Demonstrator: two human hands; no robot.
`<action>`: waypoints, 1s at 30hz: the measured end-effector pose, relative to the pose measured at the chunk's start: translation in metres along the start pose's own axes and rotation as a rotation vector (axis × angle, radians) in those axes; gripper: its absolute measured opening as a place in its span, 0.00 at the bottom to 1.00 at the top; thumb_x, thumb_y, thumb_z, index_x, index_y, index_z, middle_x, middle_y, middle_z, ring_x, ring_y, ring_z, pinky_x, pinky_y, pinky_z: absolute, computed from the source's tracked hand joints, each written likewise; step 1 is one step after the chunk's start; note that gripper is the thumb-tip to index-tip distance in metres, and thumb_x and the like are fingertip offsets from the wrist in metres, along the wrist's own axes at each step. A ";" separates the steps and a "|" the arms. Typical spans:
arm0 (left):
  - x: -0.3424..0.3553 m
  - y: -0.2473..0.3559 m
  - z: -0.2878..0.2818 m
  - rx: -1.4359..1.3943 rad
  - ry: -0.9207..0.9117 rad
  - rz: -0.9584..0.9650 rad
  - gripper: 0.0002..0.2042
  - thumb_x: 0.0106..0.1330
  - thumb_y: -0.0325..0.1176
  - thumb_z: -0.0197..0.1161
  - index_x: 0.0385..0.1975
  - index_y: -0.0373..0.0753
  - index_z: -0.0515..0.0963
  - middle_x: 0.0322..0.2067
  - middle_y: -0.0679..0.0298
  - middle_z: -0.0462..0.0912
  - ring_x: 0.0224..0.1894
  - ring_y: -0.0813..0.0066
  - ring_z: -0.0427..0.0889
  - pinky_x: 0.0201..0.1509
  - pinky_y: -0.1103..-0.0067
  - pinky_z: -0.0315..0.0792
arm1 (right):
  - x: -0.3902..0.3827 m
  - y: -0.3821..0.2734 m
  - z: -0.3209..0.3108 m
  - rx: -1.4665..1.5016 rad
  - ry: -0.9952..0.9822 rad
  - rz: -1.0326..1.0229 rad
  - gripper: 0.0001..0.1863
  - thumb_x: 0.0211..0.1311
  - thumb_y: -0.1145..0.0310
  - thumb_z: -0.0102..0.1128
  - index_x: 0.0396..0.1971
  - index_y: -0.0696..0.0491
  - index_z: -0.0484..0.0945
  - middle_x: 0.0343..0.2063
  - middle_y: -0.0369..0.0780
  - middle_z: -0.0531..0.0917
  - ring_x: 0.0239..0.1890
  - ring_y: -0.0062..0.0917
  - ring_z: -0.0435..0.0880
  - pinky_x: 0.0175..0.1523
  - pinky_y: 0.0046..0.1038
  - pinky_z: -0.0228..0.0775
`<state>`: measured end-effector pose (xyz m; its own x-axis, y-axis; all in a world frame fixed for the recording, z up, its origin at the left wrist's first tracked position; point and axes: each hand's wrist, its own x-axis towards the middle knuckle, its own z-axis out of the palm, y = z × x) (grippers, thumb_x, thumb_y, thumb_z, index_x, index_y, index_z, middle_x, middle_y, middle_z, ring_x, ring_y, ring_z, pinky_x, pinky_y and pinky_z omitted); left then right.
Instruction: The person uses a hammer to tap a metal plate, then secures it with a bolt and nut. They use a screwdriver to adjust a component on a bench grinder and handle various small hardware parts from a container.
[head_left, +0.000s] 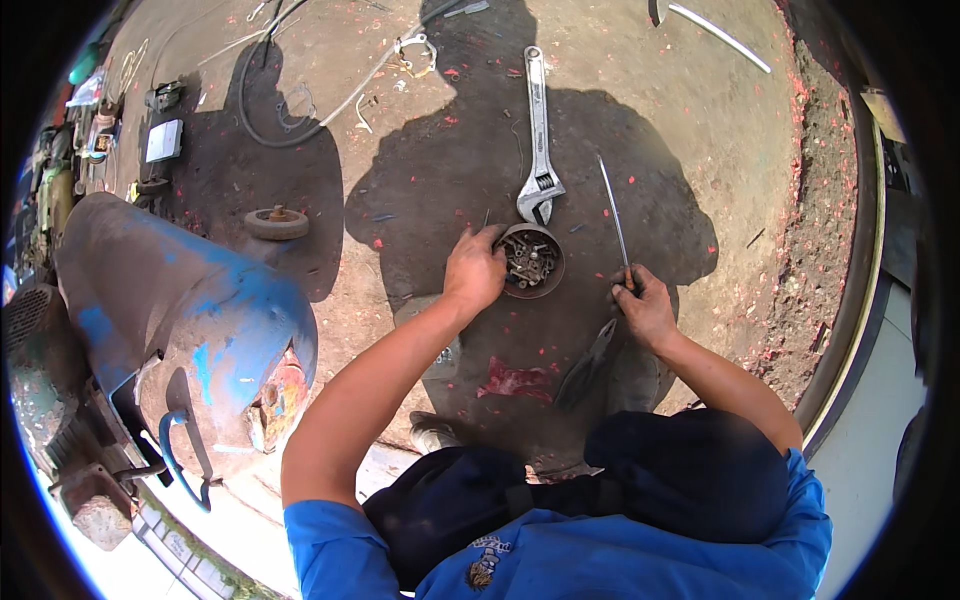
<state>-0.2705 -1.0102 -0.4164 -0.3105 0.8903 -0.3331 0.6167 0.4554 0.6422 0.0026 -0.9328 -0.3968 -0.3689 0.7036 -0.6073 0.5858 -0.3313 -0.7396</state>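
My left hand is closed on the left rim of a round rusty container holding several small bolts and metal pieces. A large silver adjustable wrench lies just beyond it, jaws nearest the container. To the container's right, my right hand grips the orange handle of a long thin tool, like a screwdriver, its shaft pointing forward. Below the hands a red crumpled scrap lies on the dark ground, beside a long dark object that I cannot make out.
A rusty blue tank stands close on my left, with a small wheel and assorted gear behind it. A hose and metal bracket lie ahead. A pale tube lies far right. A dark raised edge runs along the right.
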 end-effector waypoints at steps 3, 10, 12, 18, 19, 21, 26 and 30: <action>0.014 0.049 0.010 -0.182 -0.130 -0.008 0.16 0.63 0.35 0.58 0.47 0.35 0.78 0.42 0.48 0.79 0.49 0.49 0.75 0.56 0.66 0.68 | 0.005 -0.004 -0.007 0.076 0.029 -0.005 0.07 0.59 0.74 0.56 0.36 0.59 0.75 0.23 0.36 0.80 0.27 0.18 0.77 0.35 0.23 0.71; 0.119 0.051 -0.010 0.151 0.272 0.108 0.07 0.62 0.31 0.56 0.36 0.39 0.79 0.37 0.52 0.77 0.39 0.50 0.79 0.47 0.64 0.73 | 0.005 -0.009 -0.022 0.172 0.093 0.001 0.06 0.60 0.75 0.56 0.36 0.58 0.76 0.23 0.35 0.80 0.27 0.15 0.77 0.35 0.21 0.71; 0.146 0.038 -0.020 0.449 0.340 0.210 0.08 0.62 0.29 0.54 0.37 0.42 0.79 0.37 0.56 0.75 0.41 0.54 0.79 0.47 0.65 0.76 | 0.001 -0.005 -0.023 0.179 0.077 0.023 0.06 0.59 0.75 0.56 0.37 0.58 0.76 0.23 0.35 0.80 0.27 0.16 0.77 0.35 0.21 0.71; 0.172 0.037 -0.026 0.662 0.127 0.246 0.10 0.59 0.26 0.54 0.39 0.37 0.78 0.39 0.54 0.78 0.41 0.54 0.80 0.47 0.66 0.76 | -0.005 0.001 -0.028 0.116 0.051 0.023 0.10 0.59 0.74 0.56 0.40 0.60 0.75 0.26 0.39 0.80 0.30 0.19 0.78 0.39 0.24 0.71; 0.173 0.039 -0.028 0.662 0.138 0.222 0.10 0.59 0.26 0.55 0.39 0.36 0.78 0.38 0.54 0.78 0.39 0.54 0.81 0.45 0.67 0.77 | -0.006 -0.002 -0.029 0.100 0.041 0.025 0.11 0.59 0.74 0.55 0.42 0.60 0.75 0.28 0.41 0.80 0.32 0.21 0.78 0.40 0.25 0.71; 0.166 0.048 -0.036 0.261 0.191 0.059 0.08 0.60 0.27 0.57 0.39 0.36 0.77 0.36 0.54 0.80 0.35 0.58 0.82 0.42 0.70 0.77 | -0.013 -0.018 -0.027 -0.065 0.122 -0.156 0.14 0.58 0.76 0.55 0.45 0.60 0.74 0.32 0.44 0.79 0.35 0.28 0.79 0.43 0.28 0.71; 0.097 0.096 -0.119 -1.216 0.112 -0.160 0.05 0.66 0.23 0.55 0.38 0.30 0.76 0.33 0.56 0.82 0.30 0.70 0.82 0.35 0.78 0.78 | -0.031 -0.099 -0.043 -0.183 0.014 -0.597 0.21 0.52 0.81 0.58 0.49 0.58 0.73 0.39 0.48 0.78 0.43 0.41 0.79 0.49 0.33 0.71; 0.029 0.096 -0.184 -1.583 -0.019 0.100 0.11 0.69 0.27 0.55 0.45 0.27 0.74 0.37 0.48 0.81 0.34 0.63 0.84 0.37 0.74 0.82 | -0.041 -0.145 -0.043 -0.214 -0.027 -0.919 0.23 0.47 0.84 0.59 0.47 0.57 0.75 0.38 0.47 0.79 0.39 0.40 0.81 0.43 0.34 0.74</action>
<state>-0.3532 -0.9395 -0.2375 -0.3002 0.9212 -0.2477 -0.7164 -0.0462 0.6962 -0.0360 -0.8863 -0.2519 -0.7669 0.6163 0.1789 0.1761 0.4701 -0.8649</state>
